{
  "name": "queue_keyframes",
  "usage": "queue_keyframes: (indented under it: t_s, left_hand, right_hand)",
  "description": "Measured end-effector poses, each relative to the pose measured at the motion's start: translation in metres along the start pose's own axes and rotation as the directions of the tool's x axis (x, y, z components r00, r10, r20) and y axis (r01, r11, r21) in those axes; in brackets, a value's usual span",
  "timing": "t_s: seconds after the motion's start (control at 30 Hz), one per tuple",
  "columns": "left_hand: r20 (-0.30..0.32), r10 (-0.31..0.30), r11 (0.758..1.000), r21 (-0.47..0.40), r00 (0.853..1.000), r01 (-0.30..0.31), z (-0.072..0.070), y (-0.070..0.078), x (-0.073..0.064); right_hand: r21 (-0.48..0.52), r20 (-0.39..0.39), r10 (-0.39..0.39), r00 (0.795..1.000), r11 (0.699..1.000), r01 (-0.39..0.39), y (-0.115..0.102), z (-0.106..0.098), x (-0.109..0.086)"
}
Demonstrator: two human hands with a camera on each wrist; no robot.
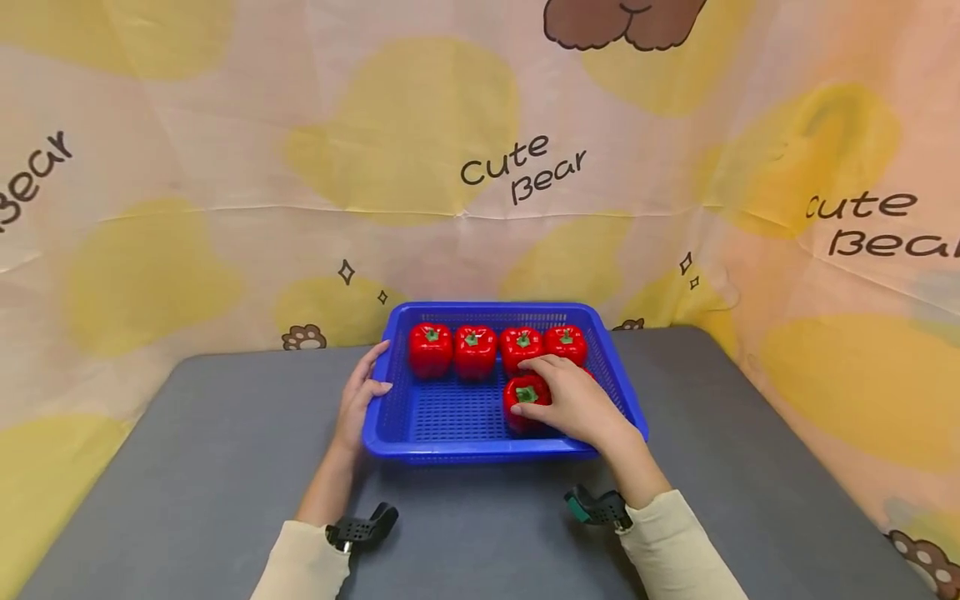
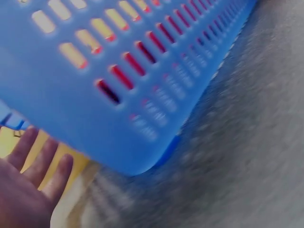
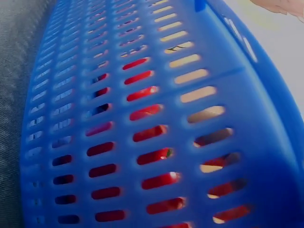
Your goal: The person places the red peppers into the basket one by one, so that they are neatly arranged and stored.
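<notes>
A blue plastic basket [image 1: 495, 447] with slotted walls holds several red bell peppers. A back row of them, such as the bell pepper [image 1: 431, 354] at the left end, stands stem up. My right hand [image 1: 573, 400] grips a bell pepper [image 1: 527, 392] in the front right part, thumb on its near side and fingertips on its far side. Behind that hand, a bit of another red pepper [image 1: 588, 372] shows. At the left rim, my left hand [image 1: 358, 408] holds the basket, thumb over the edge. Its other fingers [image 2: 58, 178] lie extended outside the wall in the left wrist view.
The basket stands on a grey tabletop [image 1: 247, 450], close to a patterned cloth backdrop [image 1: 405, 167]. More cloth hangs along the right side [image 1: 847, 367]. Black wrist devices [image 1: 363, 527] sit on both wrists. Through the basket slots, red peppers [image 3: 154, 156] show in the right wrist view.
</notes>
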State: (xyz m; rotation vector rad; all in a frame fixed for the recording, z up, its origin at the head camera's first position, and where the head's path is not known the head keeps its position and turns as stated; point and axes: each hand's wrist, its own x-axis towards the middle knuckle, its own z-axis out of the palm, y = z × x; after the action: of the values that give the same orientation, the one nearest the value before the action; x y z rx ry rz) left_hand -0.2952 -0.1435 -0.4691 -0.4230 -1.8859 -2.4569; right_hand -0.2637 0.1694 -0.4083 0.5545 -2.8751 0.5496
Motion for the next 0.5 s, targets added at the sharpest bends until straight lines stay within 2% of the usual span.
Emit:
queue_keyframes:
  t_s: [0.07,0.1,0.17,0.23,0.3,0.43,0.5]
  left_hand:
    - [0.005,-0.002,0.995,0.099,1.0,0.002,-0.003,0.0,0.003]
    - [0.005,-0.006,0.985,0.172,1.0,0.005,-0.005,0.001,0.004]
    - [0.012,-0.011,0.949,0.316,1.0,0.007,-0.01,0.004,0.004]
    - [0.017,-0.009,0.879,0.477,1.0,0.0,-0.013,0.008,0.004]
    - [0.027,0.002,0.795,0.607,1.0,-0.018,-0.015,0.014,0.002]
    - [0.016,0.045,0.65,0.759,0.999,-0.042,-0.017,0.027,-0.007]
    - [0.002,0.056,0.557,0.83,0.998,-0.033,-0.018,0.034,-0.013]
  right_hand:
    - [0.01,-0.02,-0.009,1.0,1.0,0.009,0.001,-0.005,-0.001]
    - [0.012,-0.033,-0.012,0.999,1.0,0.012,0.001,-0.008,-0.002]
    - [0.012,-0.056,-0.014,0.998,1.0,0.015,0.003,-0.015,-0.004]
    - [0.013,-0.082,-0.004,0.997,1.0,0.005,0.007,-0.023,-0.009]
    - [0.023,-0.107,0.016,0.994,1.0,-0.013,0.011,-0.031,-0.015]
    - [0.059,-0.129,0.038,0.991,0.998,-0.031,0.021,-0.042,-0.028]
    - [0.064,-0.125,0.037,0.991,0.997,-0.03,0.025,-0.046,-0.034]
